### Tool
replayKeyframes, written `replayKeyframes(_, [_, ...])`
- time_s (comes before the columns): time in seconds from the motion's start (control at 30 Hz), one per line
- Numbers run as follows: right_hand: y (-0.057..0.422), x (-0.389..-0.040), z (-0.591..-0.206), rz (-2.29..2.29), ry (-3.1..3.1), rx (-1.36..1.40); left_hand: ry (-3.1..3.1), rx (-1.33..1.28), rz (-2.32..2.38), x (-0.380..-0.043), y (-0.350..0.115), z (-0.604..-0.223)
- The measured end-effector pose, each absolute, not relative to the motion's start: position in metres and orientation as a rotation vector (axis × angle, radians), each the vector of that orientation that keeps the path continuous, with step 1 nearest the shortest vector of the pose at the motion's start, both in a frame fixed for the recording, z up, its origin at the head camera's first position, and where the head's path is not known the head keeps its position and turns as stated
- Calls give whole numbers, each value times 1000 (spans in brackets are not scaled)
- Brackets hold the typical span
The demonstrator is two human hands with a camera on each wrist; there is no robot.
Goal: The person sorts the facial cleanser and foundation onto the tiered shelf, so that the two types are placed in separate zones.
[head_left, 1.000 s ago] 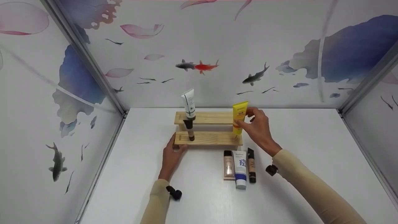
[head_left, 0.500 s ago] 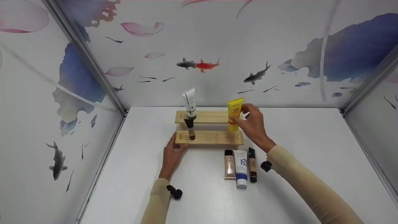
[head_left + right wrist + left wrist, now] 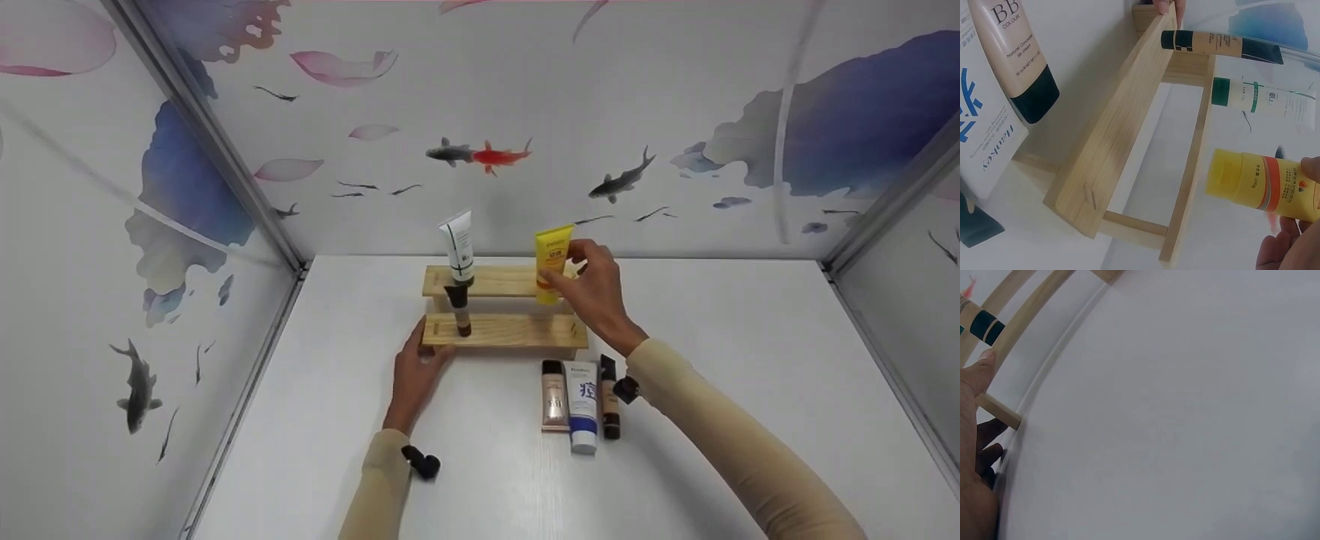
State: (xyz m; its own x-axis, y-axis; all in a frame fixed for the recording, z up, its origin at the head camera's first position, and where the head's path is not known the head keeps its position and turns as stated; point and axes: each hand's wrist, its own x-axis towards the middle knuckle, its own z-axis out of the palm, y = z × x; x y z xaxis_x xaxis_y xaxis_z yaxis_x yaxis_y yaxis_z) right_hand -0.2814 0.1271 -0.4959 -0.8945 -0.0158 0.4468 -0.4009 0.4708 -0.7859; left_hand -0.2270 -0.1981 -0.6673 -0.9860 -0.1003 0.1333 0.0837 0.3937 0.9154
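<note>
My right hand (image 3: 596,292) pinches a yellow squeeze tube (image 3: 553,255) between thumb and fingers, cap downward. The tube stands in front of the upper shelf's right part. In the right wrist view the yellow cap (image 3: 1224,175) shows apart from the wood. My left hand (image 3: 415,379) grips the left end of the two-step wooden rack (image 3: 517,330), thumb at the lower shelf's front edge. On the rack's left side, a white tube (image 3: 460,247) stands on the upper step, and a small beige tube with dark ends (image 3: 460,313) on the lower.
Right of centre, before the rack, lie a BB cream tube (image 3: 554,401), a white tube with blue print (image 3: 583,405) and a slim dark-ended tube (image 3: 610,405). The white table (image 3: 480,480) meets printed wall panels (image 3: 360,202) at the back and sides.
My right hand has carried the yellow tube left and farther back, from the lower shelf's right end to the upper shelf. My left hand stays on the rack.
</note>
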Motion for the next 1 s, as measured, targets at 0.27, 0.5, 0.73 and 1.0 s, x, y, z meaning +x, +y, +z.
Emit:
replayKeyframes(0.27, [116,-288,-494,1377,-2338,341,-2483,18,-1624,-229,-197,-665])
replayKeyframes(0.5, [105,-295,-496,1369,-2325,345,-2496,28,-1601,-231,-198,-668])
replayKeyframes(0.73, [92,-299,-494,1397,-2330,337,-2491,27,-1621,-228,-197,-665])
replayKeyframes(1.0, [78,-303,-498,1408,-2368,303,-2492,34,-1630,-227,-197,-665])
